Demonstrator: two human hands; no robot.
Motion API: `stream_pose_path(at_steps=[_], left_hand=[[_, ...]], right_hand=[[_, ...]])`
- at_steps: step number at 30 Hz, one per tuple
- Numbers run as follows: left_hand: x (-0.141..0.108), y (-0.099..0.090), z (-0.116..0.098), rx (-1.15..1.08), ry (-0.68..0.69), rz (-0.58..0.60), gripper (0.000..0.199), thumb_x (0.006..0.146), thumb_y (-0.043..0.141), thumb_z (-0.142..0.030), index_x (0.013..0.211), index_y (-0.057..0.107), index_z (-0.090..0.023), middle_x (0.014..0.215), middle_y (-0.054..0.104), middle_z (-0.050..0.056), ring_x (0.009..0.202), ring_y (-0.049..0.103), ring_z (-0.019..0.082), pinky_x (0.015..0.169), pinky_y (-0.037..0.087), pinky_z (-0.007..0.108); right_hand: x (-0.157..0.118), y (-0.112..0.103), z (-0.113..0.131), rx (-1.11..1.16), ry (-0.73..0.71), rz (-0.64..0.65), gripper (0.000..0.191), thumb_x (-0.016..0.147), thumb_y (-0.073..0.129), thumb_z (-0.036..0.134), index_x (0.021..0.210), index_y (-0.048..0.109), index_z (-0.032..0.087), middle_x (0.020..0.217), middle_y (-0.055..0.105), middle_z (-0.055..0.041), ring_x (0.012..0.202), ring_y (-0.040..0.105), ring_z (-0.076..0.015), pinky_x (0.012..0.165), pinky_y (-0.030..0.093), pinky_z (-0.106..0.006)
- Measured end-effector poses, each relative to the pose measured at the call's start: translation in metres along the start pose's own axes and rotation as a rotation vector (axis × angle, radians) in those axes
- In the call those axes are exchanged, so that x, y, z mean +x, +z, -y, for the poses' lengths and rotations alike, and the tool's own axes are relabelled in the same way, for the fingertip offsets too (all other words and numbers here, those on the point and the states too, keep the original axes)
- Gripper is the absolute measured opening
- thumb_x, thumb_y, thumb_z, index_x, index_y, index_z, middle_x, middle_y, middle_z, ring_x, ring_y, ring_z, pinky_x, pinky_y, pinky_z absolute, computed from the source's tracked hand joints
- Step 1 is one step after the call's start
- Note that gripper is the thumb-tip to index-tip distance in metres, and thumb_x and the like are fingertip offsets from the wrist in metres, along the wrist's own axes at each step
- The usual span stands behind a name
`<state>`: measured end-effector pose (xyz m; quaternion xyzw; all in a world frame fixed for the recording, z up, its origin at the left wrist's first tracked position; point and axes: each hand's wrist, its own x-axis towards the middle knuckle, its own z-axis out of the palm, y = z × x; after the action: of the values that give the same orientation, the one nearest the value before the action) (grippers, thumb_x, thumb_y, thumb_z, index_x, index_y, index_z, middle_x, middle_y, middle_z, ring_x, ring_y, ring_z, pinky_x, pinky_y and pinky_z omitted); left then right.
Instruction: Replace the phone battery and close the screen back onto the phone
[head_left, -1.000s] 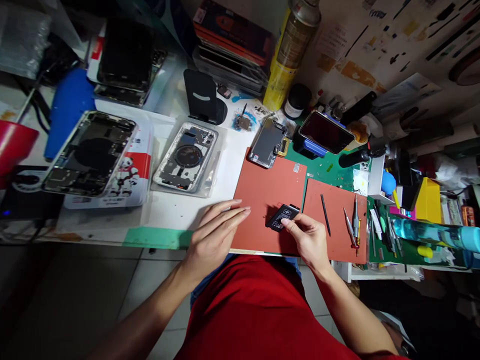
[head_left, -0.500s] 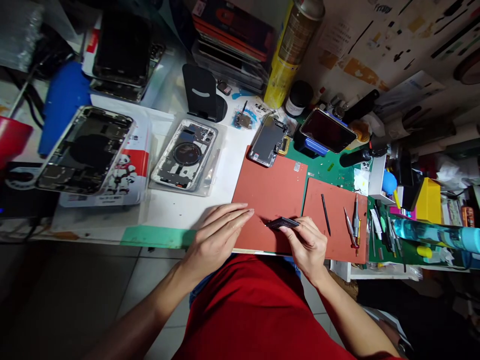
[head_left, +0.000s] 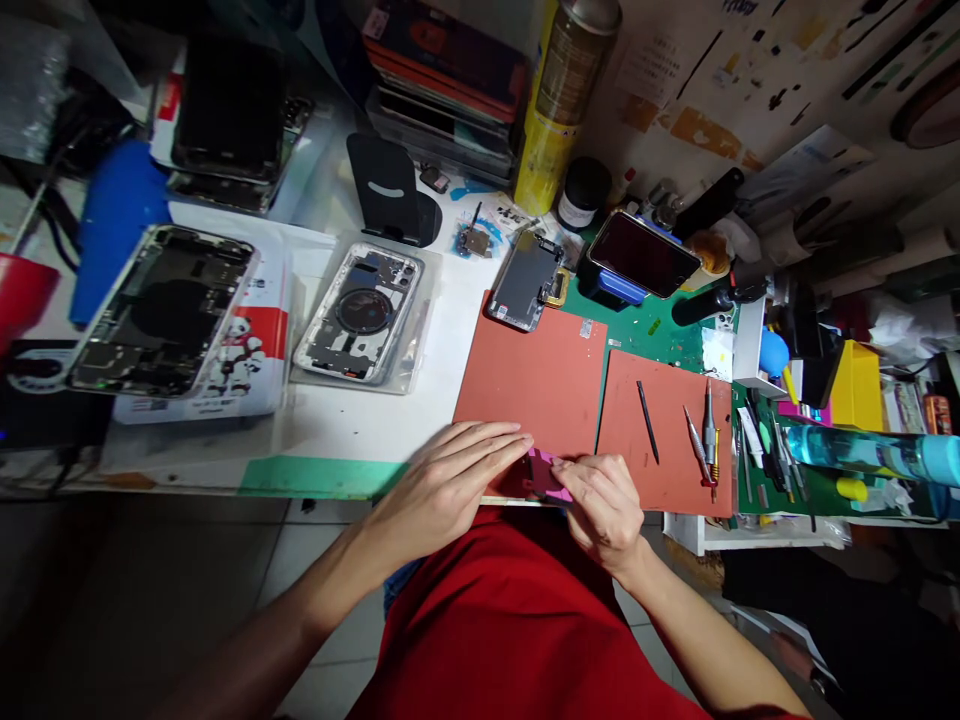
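Item, right grip [head_left: 604, 500]: fingers and thumb clamped on the right end of a thin, pink-faced pack [head_left: 549, 478], probably a phone battery.
Item, left grip [head_left: 461, 470]: fingers straight and side by side, tips at the pack's left edge; thumb hidden, so whether it pinches anything cannot be told.
Location of pack: between the two grips, over the front edge of the left red-brown mat [head_left: 525, 380]; resting or raised, cannot tell.
Handling notes, by judgement: support both ends, keep it flat, press with finger pads rather than nails; bending or denting is the chief risk. If the pink face is a film, peel low and slowly. The black pointed stick [head_left: 648, 422], right of the right grip, is best kept off the pack.
Markings: pink face, none legible. Box [head_left: 266, 345], far left of the left grip: red and white, panda-like robot figure, small print unreadable. Yellow spray can [head_left: 544, 160], ahead of both grips: label text unreadable. Black jar [head_left: 584, 195], beside the can: white label, illegible. Wall sheet [head_left: 652, 70], beyond the jar: printed lines, too small. Brands: none readable.
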<state>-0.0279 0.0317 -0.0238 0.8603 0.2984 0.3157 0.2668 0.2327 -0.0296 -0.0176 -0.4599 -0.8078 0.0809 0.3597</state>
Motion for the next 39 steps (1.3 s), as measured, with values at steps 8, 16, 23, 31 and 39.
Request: stream_pose_path(at_steps=[8,16,23,31,39], left_hand=[[0.002,-0.003,0.002,0.122,0.171,0.223,0.064,0.097,0.046,0.005,0.155,0.062,-0.019,0.154,0.072,0.005,0.155,0.056,0.024,0.127,0.046,0.046],[0.001,0.001,0.001,0.233,0.236,0.22,0.047,0.1,0.05,0.002,0.137,0.072,-0.016,0.144,0.077,0.007,0.145,0.064,0.026,0.128,0.044,0.047],[0.001,0.006,-0.002,0.248,0.221,0.193,0.046,0.097,0.049,0.003,0.13,0.075,-0.013,0.131,0.082,0.01,0.127,0.072,0.026,0.125,0.047,0.047],[-0.004,-0.015,-0.007,-0.07,-0.119,0.067,0.063,0.102,0.042,-0.004,0.159,0.059,-0.026,0.159,0.067,0.006,0.154,0.057,0.024,0.131,0.045,0.047],[0.006,0.012,-0.044,-1.044,-1.046,-0.302,0.058,0.099,0.071,-0.065,0.123,0.079,-0.013,0.113,0.085,0.016,0.093,0.083,0.028,0.085,0.069,0.04]], right_hand=[[-0.029,0.013,0.0,-0.167,-0.198,0.025,0.031,0.105,0.063,0.01,0.131,0.078,0.016,0.115,0.088,-0.0114,0.094,0.078,-0.0204,0.076,0.053,-0.036],[-0.033,0.009,-0.003,-0.222,-0.202,0.085,0.034,0.102,0.073,0.016,0.135,0.078,0.021,0.125,0.086,-0.0081,0.097,0.077,-0.0205,0.08,0.052,-0.037],[-0.041,0.01,-0.005,-0.164,-0.16,0.133,0.034,0.106,0.07,0.019,0.137,0.077,0.029,0.131,0.084,-0.0028,0.092,0.077,-0.0177,0.076,0.052,-0.035],[-0.031,0.004,0.002,0.167,0.126,0.058,0.024,0.102,0.074,0.033,0.124,0.084,0.036,0.12,0.087,-0.0026,0.093,0.077,-0.0198,0.069,0.05,-0.033],[0.023,0.006,0.031,0.673,0.952,-0.296,0.045,0.108,0.065,0.055,0.079,0.072,0.021,0.068,0.064,-0.0004,0.062,0.055,-0.0156,0.062,0.045,-0.031]])
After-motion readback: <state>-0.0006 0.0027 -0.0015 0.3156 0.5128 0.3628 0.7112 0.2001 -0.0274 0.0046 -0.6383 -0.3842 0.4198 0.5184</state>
